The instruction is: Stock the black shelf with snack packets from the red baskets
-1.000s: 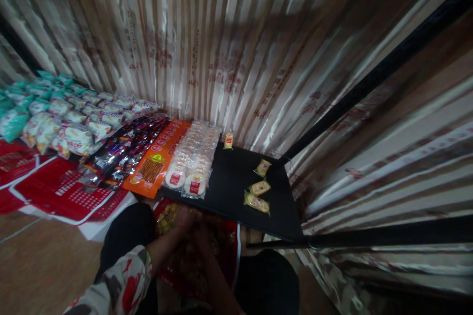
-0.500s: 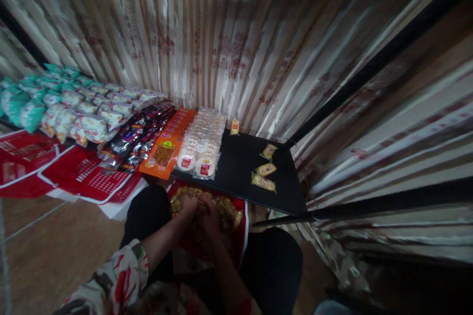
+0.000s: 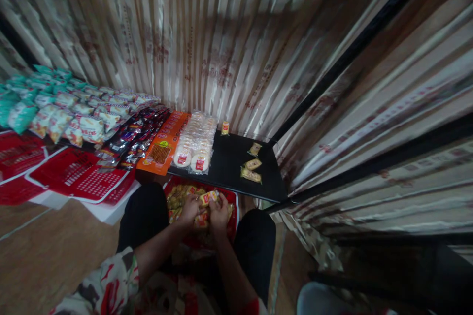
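Observation:
A small yellow snack packet (image 3: pixel 208 199) with a red label is held between my two hands above a red bag (image 3: pixel 236 206). My right hand (image 3: pixel 220 212) grips its right end, the thumb lying across the wrapper. At its left end my left hand (image 3: pixel 189 210) has closed fingers, partly hidden. Beneath them the bag is full of more yellow-wrapped packets (image 3: pixel 181 196), one showing a red label. My knees stand on either side of this bag.
A black shelf (image 3: pixel 231 157) in front carries a single upright yellow packet (image 3: pixel 225 128) and several lying ones (image 3: pixel 252 164). Further left are clear-wrapped round crackers (image 3: pixel 199 160), an orange pack (image 3: pixel 158 150), dark sachets (image 3: pixel 129 138), and white and teal bags (image 3: pixel 84 128). Black poles (image 3: pixel 314 98) and a striped curtain border it.
Both hands have come up from among the packets in the bag, and a yellow snack packet now shows between them. The view has shifted slightly to the right.

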A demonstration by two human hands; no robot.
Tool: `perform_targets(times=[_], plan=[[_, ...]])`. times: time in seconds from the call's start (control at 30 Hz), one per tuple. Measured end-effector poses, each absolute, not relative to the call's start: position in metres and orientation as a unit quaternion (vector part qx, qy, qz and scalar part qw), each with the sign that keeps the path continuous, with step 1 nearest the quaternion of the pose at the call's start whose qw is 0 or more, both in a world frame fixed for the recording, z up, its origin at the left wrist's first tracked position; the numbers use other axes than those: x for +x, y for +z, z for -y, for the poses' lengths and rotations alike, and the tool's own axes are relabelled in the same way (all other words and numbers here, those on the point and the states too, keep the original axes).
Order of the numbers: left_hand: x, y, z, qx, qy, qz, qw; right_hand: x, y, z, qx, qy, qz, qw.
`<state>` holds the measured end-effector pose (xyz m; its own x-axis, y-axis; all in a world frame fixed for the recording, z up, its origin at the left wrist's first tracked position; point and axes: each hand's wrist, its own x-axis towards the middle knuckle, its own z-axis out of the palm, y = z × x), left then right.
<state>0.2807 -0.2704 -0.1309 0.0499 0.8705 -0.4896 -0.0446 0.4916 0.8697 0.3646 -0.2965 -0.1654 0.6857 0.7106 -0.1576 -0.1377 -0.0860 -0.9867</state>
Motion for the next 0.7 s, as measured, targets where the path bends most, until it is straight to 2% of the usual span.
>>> perform_targets(times=[0.13, 0.27, 0.43, 0.7], plan=[[0.291, -0.117, 0.277, 0.359, 0.348, -0.568, 0.653, 0.382, -0.143, 0.298, -0.654, 0.311, 0.210, 0.657], [0.302, -0.100, 0.274, 0.433, 0.359, -0.557, 0.611, 0.395, -0.121, 0.298, -0.650, 0.309, 0.238, 0.653], [0.322, -0.084, 0.260, 0.470, 0.365, -0.541, 0.594, 0.407, -0.096, 0.286, -0.672, 0.322, 0.263, 0.613], [0.369, -0.080, 0.214, 0.461, 0.380, -0.568, 0.566, 0.444, -0.090, 0.234, -0.683, 0.295, 0.293, 0.601]])
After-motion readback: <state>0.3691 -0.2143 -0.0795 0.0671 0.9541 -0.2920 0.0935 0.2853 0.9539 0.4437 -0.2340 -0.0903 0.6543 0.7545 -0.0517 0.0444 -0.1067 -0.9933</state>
